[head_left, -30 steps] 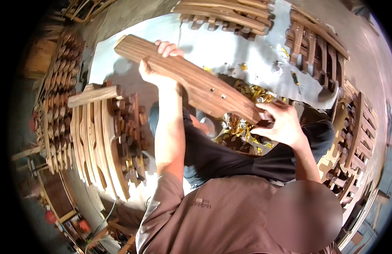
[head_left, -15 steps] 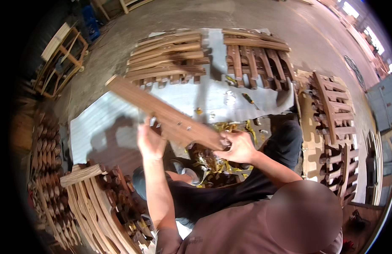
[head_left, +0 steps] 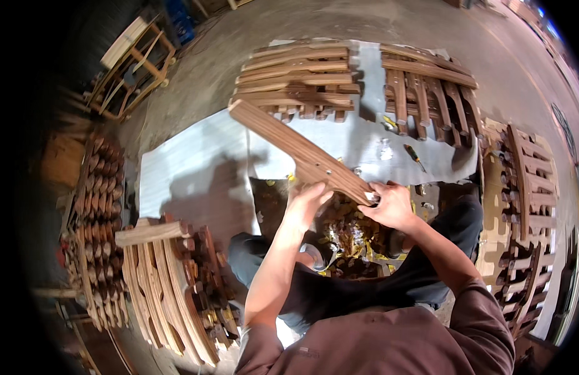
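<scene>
wooden piece: held aslant above white sheet edge | left hand: clasping lower side | right hand: pinching end beyond sheet | keep overhang braced, grips firm

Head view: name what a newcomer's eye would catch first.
A long brown wooden board with two holes slants across the centre, right hand on its near end, left hand at its lower edge. A shiny yellow-and-silver scrap heap lies below, between the dark-trousered legs.
</scene>
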Demonstrator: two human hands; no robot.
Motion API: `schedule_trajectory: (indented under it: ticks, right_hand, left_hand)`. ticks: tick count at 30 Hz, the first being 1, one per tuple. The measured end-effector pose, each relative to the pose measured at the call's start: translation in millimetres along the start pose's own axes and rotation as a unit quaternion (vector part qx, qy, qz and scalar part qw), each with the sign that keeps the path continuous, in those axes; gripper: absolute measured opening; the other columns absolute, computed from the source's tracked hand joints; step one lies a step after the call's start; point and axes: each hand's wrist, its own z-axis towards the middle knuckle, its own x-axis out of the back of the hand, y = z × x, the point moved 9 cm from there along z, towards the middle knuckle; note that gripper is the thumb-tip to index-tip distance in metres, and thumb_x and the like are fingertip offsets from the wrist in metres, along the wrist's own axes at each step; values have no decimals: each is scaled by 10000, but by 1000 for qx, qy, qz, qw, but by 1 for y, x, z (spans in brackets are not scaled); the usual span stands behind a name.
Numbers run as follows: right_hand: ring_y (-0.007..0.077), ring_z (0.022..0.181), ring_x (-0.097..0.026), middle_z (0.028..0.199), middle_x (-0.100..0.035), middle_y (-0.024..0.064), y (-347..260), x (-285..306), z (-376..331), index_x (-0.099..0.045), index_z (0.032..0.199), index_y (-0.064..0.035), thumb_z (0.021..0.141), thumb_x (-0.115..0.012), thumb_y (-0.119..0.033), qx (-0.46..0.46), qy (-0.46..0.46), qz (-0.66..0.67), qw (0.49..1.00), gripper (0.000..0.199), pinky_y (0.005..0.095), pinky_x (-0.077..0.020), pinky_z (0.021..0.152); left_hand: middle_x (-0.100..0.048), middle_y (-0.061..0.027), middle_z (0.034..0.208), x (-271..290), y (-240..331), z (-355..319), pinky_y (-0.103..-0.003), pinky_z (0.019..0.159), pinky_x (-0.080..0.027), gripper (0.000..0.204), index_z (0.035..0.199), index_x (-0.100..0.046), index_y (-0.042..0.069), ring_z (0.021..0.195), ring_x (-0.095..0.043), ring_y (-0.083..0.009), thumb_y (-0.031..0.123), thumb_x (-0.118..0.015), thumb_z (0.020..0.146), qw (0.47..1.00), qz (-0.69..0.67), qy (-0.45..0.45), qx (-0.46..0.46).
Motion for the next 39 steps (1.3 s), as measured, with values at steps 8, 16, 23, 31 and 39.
schedule_trajectory:
  ticks: [8, 16, 23, 31, 39]
  right_hand:
    - [243, 607, -667, 745, -688, 103, -8, -10, 14, -707, 971, -57, 774, -777, -409, 35, 2, 168, 985, 409, 367, -559, 633]
    - [282, 894, -633, 1290, -539, 110, -18, 55, 53, -554, 1286, -121, 788, -623, -92, 262, 82, -85, 958, 504, 361, -575, 642]
    - [276, 919, -652, 1366, -510, 112, 12, 36, 58, -542, 1296, -51, 797, -584, -125, 365, -32, -231, 901, 506, 334, -584, 625]
    - [247, 930, -663, 1164, -625, 110, 67, 61, 64, -605, 1182, -68, 754, -631, -167, 321, 25, -219, 921, 441, 326, -596, 721]
    - [316, 879, -676, 1157, -657, 65, 307, 107, 129, -584, 1203, -116, 670, -777, -200, -3, 78, -165, 983, 573, 418, -566, 705]
  left_hand:
    - [-644, -119, 1082, 0, 44, 11, -426, 888, -510, 621, 1247, -512, -23, 976, -640, -251, -46, -706, 658, 993, 55, 39, -93]
    - [-674, -86, 962, -8, 55, 46, -293, 685, -494, 655, 1238, -534, -47, 783, -642, -182, 46, -734, 622, 964, 261, -16, 44]
    - [-612, -92, 1125, -40, -5, 50, -283, 764, -453, 881, 1398, -424, -57, 961, -578, -171, 119, -753, 600, 916, 319, -122, 211]
    - [-610, -90, 1220, -87, -7, 74, -287, 882, -485, 720, 1401, -444, 22, 1082, -582, -159, 77, -748, 751, 916, 316, -208, 136]
    - [-698, -157, 976, -9, 82, 105, -379, 760, -559, 427, 1166, -582, 21, 871, -698, -268, 65, -733, 769, 678, 716, 90, -140]
